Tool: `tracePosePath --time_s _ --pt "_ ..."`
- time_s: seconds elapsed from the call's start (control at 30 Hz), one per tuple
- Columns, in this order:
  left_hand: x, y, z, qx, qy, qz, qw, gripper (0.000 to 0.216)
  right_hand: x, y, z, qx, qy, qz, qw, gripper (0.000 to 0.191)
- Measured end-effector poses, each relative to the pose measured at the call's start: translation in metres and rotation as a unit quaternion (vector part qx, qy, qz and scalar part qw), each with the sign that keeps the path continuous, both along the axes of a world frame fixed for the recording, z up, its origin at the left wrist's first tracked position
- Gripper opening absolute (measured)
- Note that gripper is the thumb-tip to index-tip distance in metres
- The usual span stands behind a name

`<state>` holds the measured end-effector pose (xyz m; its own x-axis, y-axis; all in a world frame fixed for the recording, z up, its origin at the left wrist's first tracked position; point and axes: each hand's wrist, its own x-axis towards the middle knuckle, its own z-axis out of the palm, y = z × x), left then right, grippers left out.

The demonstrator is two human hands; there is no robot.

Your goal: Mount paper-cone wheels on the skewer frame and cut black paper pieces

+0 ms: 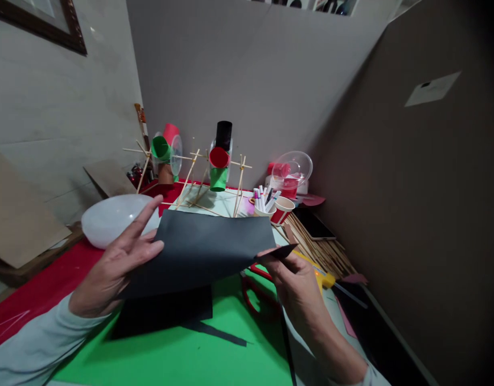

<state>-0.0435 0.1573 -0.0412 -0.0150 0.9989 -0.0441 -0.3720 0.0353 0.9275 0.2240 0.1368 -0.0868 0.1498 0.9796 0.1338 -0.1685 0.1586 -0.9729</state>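
A sheet of black paper (206, 252) is held up above the table between both hands. My left hand (113, 262) grips its left edge with the thumb on top and the fingers spread. My right hand (290, 281) pinches the sheet's right corner, which is folded to a point. Beneath lie a green sheet (182, 354), a black paper piece (166, 316) and a thin black strip (218, 333). Red-handled scissors (257, 292) rest on the green sheet just under my right hand.
A stick frame with red, green and black paper cups (219, 161) stands behind. A white bowl (110, 217) sits at the left, a cup of markers (265, 202) and a red cup (282, 209) to the right, beside several wooden sticks (319, 244). A cardboard wall (411, 187) closes the right side.
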Motion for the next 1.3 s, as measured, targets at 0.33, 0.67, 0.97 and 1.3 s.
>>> tracePosePath --time_s 0.33,0.67,0.97,1.3 --pt "-0.025 0.002 -0.013 0.171 0.255 -0.101 0.947 0.068 -0.006 0.000 0.014 0.000 0.134 -0.033 0.990 0.022" --pt "-0.017 0.000 -0.011 0.214 0.251 0.003 0.944 0.033 -0.008 -0.007 0.001 0.024 -0.018 0.013 0.999 0.016" --pt "-0.010 0.002 -0.013 0.119 0.064 0.052 0.990 0.025 -0.011 -0.012 0.003 0.008 -0.080 0.012 0.997 0.032" --pt "0.000 -0.010 -0.003 0.049 -0.017 0.039 0.998 0.039 -0.016 -0.018 0.009 0.001 -0.088 -0.004 0.996 0.043"
